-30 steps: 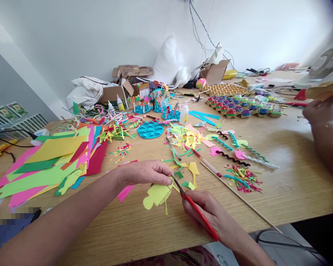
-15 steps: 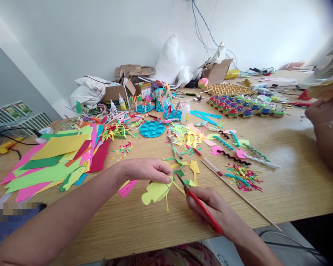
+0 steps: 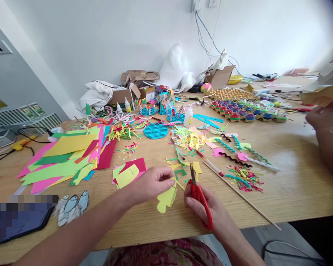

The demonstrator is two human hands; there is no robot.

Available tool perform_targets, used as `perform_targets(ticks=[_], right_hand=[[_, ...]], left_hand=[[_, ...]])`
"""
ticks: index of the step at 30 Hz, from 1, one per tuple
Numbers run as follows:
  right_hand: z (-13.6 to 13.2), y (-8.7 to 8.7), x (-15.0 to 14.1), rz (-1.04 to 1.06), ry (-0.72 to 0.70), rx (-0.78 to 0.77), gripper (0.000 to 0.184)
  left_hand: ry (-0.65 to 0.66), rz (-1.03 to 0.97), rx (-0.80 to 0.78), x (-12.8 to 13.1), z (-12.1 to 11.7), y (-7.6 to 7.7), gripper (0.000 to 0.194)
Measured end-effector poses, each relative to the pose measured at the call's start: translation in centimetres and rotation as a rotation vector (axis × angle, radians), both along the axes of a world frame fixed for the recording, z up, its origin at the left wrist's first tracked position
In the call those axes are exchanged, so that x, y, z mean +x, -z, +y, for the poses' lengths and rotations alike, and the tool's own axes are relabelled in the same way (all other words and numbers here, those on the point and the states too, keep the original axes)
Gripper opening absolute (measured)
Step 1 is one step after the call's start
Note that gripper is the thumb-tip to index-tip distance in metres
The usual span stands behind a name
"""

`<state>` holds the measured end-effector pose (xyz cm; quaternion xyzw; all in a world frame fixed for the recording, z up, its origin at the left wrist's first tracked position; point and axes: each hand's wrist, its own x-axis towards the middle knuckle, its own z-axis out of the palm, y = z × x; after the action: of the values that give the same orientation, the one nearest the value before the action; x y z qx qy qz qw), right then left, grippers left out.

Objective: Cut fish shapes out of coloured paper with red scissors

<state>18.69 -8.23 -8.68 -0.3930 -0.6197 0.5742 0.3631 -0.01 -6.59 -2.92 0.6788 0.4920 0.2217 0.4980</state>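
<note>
My left hand (image 3: pixel 158 181) pinches a yellow-green paper cutout (image 3: pixel 166 198) by its upper edge, above the front part of the table. The cutout has a rounded, lobed lower end and pencil marks along its right side. In my right hand (image 3: pixel 204 203) are red-handled scissors (image 3: pixel 194 181), blades pointing up and away from me, apart from the paper. Green and yellow paper scraps (image 3: pixel 180 173) lie just beyond both hands. Left of my left hand, a yellow fish-shaped piece (image 3: pixel 127 176) rests on red and green paper.
Coloured paper sheets (image 3: pixel 58 159) spread at the left, with paper fish (image 3: pixel 72 205) beside a dark-edged device (image 3: pixel 22 218). A wooden stick (image 3: pixel 244 197) runs diagonally at the right. Painted egg cartons (image 3: pixel 246 111) stand farther back. Another person's hand (image 3: pixel 324 114) holds a brown piece at the right edge.
The scissors have drawn back from the paper and turned upright. The cutout has tilted and shifted right with my left hand. The view has moved, showing paper fish at the left.
</note>
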Motion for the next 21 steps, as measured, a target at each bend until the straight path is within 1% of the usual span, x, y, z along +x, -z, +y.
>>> perform_targets(ticks=[3, 6, 8, 10, 12, 18, 21], right_hand=[[-0.5, 0.8, -0.7, 0.064, 0.006, -0.009, 0.028], [-0.9, 1.0, -1.5, 0.114, 0.018, -0.036, 0.025], [-1.2, 1.0, -2.0, 0.133, 0.023, -0.067, 0.023], [-1.3, 0.9, -2.3, 0.144, 0.025, -0.084, 0.024], [-1.4, 0.9, -2.5, 0.143, 0.032, -0.082, 0.025], [-1.5, 1.3, -2.9, 0.131, 0.018, -0.089, 0.020], [-1.6, 1.5, -3.2, 0.125, 0.091, -0.076, 0.015]], left_hand=[[-0.072, 0.016, 0.118, 1.0, -1.4, 0.7, 0.012], [-0.131, -0.022, 0.142, 1.7, -2.3, 1.5, 0.010], [-0.180, -0.086, 0.136, 1.9, -2.6, 2.1, 0.011], [-0.199, -0.162, 0.123, 1.8, -2.7, 2.5, 0.012], [-0.201, -0.217, 0.116, 1.6, -2.8, 2.6, 0.015], [-0.263, -0.334, 0.038, 1.0, -3.0, 2.0, 0.019], [-0.294, -0.381, 0.038, 0.9, -3.1, 2.4, 0.020]])
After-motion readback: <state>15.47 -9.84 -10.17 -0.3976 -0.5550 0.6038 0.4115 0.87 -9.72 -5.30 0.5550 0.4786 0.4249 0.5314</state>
